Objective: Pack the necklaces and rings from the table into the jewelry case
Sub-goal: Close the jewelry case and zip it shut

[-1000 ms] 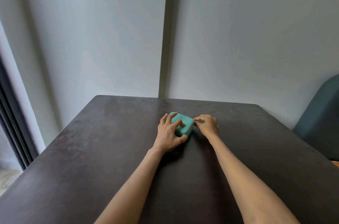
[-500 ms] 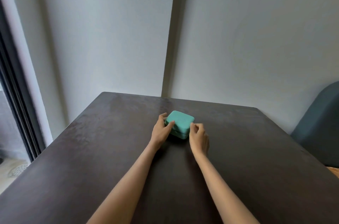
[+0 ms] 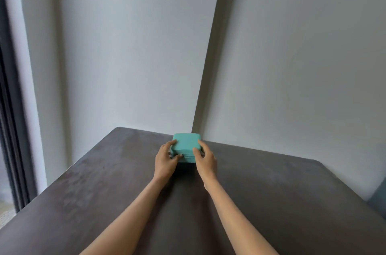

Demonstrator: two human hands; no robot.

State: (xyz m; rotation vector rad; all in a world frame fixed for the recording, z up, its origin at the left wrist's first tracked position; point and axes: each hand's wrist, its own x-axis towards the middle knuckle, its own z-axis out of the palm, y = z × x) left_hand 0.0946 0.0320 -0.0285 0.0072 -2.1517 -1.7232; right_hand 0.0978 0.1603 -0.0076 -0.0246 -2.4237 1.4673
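A small teal jewelry case (image 3: 186,143) with rounded corners lies closed on the dark table (image 3: 271,202), toward the far edge. My left hand (image 3: 166,160) grips its left side, thumb on the front and fingers at the left corner. My right hand (image 3: 204,158) grips its right side, thumb on the front edge and fingers curled along the right edge. No necklaces or rings show on the table.
A grey wall with a vertical dark seam (image 3: 208,66) rises right behind the table. A dark window frame (image 3: 8,129) stands at the left. Part of a dark blue chair (image 3: 378,198) shows at the right edge.
The case has turned square to me and sits farther back on the table. My right hand has gone from its corner to gripping its right side. The camera has tilted up.
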